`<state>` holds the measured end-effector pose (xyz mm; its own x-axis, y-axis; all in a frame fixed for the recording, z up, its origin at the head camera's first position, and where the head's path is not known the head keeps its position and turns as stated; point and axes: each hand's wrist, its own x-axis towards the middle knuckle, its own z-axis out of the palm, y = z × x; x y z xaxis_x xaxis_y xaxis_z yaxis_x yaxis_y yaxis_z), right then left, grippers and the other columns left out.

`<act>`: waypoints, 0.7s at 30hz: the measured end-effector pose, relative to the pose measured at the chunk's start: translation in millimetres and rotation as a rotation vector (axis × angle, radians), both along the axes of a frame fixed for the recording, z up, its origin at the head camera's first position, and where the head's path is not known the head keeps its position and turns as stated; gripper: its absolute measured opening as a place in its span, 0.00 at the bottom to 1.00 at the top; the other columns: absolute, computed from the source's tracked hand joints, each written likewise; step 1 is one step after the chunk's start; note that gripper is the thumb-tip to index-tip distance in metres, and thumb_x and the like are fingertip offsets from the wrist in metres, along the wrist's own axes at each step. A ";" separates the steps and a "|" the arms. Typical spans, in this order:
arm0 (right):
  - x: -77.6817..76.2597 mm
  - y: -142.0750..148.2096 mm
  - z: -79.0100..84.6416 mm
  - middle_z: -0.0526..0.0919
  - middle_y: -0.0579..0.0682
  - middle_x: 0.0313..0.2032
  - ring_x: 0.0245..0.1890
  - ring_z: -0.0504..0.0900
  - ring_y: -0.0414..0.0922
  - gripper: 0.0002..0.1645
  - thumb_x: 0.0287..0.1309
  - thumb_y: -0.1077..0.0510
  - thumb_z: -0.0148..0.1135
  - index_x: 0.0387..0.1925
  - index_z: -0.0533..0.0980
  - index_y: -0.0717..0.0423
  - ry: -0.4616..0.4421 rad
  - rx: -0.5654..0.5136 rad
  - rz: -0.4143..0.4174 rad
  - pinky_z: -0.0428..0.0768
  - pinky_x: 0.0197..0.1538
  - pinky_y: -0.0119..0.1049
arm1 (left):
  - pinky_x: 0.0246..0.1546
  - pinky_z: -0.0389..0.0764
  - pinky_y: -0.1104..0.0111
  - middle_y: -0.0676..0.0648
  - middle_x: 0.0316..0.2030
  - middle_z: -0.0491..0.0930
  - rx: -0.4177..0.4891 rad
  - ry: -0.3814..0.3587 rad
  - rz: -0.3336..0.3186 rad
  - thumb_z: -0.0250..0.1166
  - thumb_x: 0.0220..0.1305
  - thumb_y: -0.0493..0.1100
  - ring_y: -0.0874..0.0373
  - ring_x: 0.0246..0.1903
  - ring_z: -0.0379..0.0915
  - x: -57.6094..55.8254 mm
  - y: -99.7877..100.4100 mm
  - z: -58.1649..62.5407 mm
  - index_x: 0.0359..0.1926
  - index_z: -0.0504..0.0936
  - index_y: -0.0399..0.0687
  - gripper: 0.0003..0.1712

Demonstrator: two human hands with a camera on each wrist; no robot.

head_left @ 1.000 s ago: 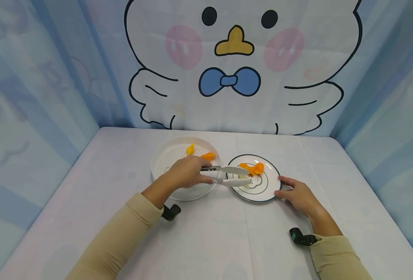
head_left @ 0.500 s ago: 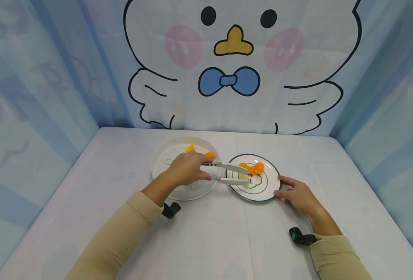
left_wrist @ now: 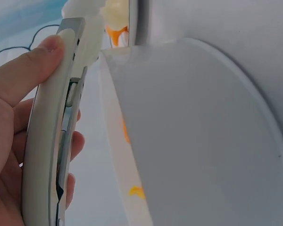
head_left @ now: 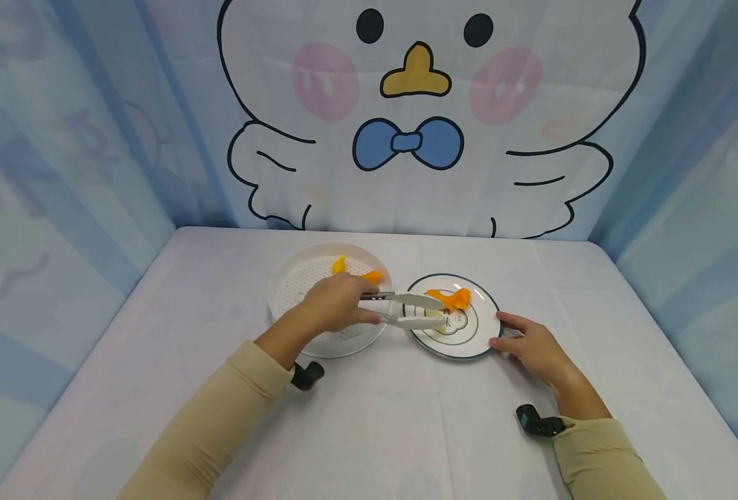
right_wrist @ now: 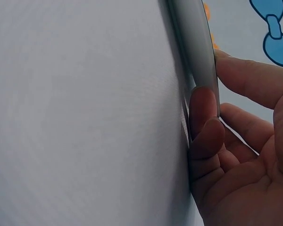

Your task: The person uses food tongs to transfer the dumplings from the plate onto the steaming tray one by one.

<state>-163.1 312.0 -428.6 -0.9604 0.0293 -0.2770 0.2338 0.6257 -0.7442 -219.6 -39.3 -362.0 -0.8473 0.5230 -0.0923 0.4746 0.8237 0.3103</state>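
Note:
My left hand [head_left: 339, 303] grips a pair of tongs [left_wrist: 47, 127] with metal arms and white ends. In the head view the tongs' ends reach over the left part of a white plate [head_left: 484, 316] with a dark rim and line drawing. A pale yellowish piece [head_left: 434, 314] lies by these ends; whether they pinch it I cannot tell. Just behind it sits an orange piece [head_left: 460, 299]. My right hand [head_left: 531, 351] holds the plate's right edge between thumb and fingers, with some fingertips [right_wrist: 203, 110] under the rim.
Left of the plate stands a round white perforated tray [head_left: 284, 295], partly under my left hand. It bears a yellow piece [head_left: 339, 264] and an orange piece [head_left: 374, 276]. A pale cloth covers the table [head_left: 369, 430]; printed curtains [head_left: 418, 201] hang behind and at both sides.
The left hand and the tongs have shifted only slightly, up and then back down, over the plate. The right hand, plate and tray have kept their places.

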 end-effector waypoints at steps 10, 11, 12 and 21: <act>-0.4 -0.2 0.0 0.57 0.67 0.72 0.41 0.74 0.52 0.46 0.61 0.53 0.69 0.74 0.59 0.64 0.005 0.003 0.004 0.75 0.41 0.38 | 0.50 0.76 0.60 0.55 0.55 0.82 0.012 0.072 -0.030 0.73 0.58 0.61 0.58 0.46 0.78 1.4 -6.7 -2.0 0.60 0.83 0.54 0.32; -0.2 0.0 0.1 0.57 0.68 0.72 0.42 0.74 0.52 0.47 0.61 0.53 0.69 0.74 0.59 0.64 0.005 0.003 0.005 0.75 0.41 0.38 | 0.52 0.75 0.58 0.54 0.55 0.82 0.010 0.082 -0.037 0.73 0.58 0.61 0.57 0.48 0.78 0.9 -7.4 -1.5 0.60 0.83 0.54 0.31; -0.1 -0.1 0.1 0.57 0.68 0.72 0.42 0.74 0.52 0.46 0.61 0.53 0.69 0.74 0.59 0.64 0.006 0.003 0.004 0.75 0.41 0.38 | 0.54 0.74 0.57 0.54 0.56 0.82 0.007 0.090 -0.045 0.73 0.58 0.60 0.56 0.50 0.77 0.7 -7.8 -0.9 0.60 0.83 0.53 0.31; 0.0 1.0 0.9 0.58 0.67 0.72 0.40 0.74 0.51 0.46 0.61 0.53 0.69 0.74 0.59 0.64 0.008 0.001 0.002 0.75 0.40 0.37 | 0.55 0.71 0.55 0.52 0.59 0.80 -0.052 0.146 -0.072 0.74 0.58 0.59 0.51 0.55 0.74 0.3 -1.0 2.6 0.62 0.81 0.55 0.32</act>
